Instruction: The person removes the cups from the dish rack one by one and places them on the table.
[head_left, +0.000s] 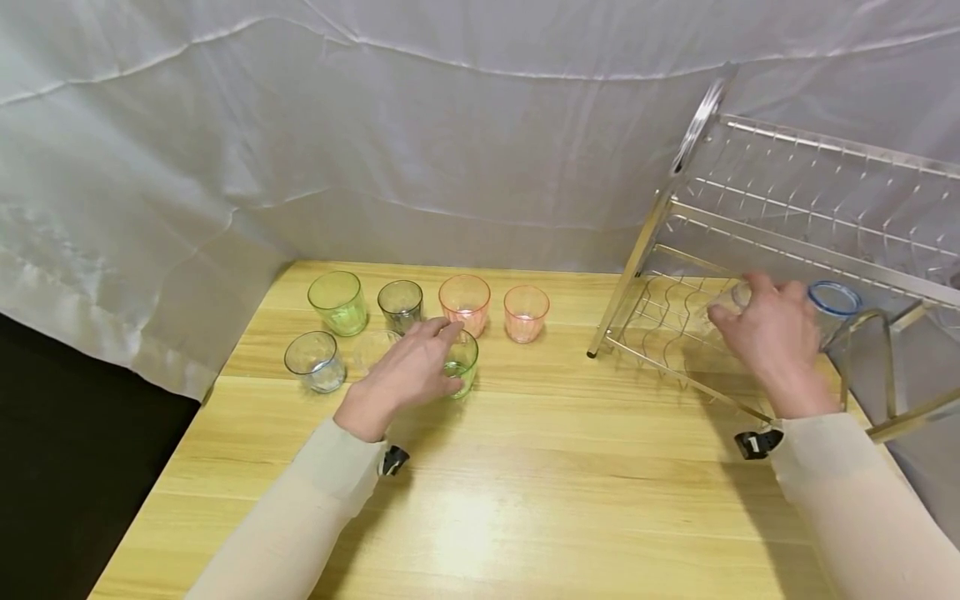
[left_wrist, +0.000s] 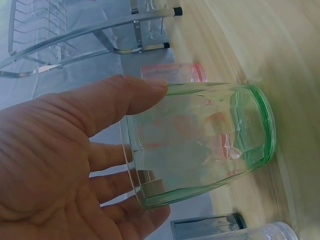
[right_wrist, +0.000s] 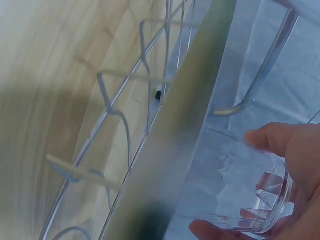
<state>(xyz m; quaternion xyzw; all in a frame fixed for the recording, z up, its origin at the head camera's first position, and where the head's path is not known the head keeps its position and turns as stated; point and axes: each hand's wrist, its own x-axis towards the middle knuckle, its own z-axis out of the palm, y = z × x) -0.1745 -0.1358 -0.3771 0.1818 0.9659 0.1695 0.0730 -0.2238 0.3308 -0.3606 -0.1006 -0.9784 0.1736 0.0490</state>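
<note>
My left hand [head_left: 405,367] grips a green glass [left_wrist: 200,145] near its rim, thumb on one side and fingers on the other. The glass stands upright on the wooden table, close in front of a large pink-rimmed glass [head_left: 465,302]. On the right, my right hand [head_left: 776,337] holds a clear glass [right_wrist: 225,187] between thumb and fingers, its thick base toward the palm. That hand is over the lower tier of a metal dish rack [head_left: 641,250], and a blue-rimmed glass [head_left: 835,300] is just right of it.
Left of and behind the left hand stand a second green glass [head_left: 341,307], a dark grey glass [head_left: 401,304], a clear glass with a dark rim [head_left: 317,367] and another clear glass [head_left: 372,346]. A smaller pink glass [head_left: 526,314] stands nearer the rack. Grey cloth [head_left: 450,150] hangs behind.
</note>
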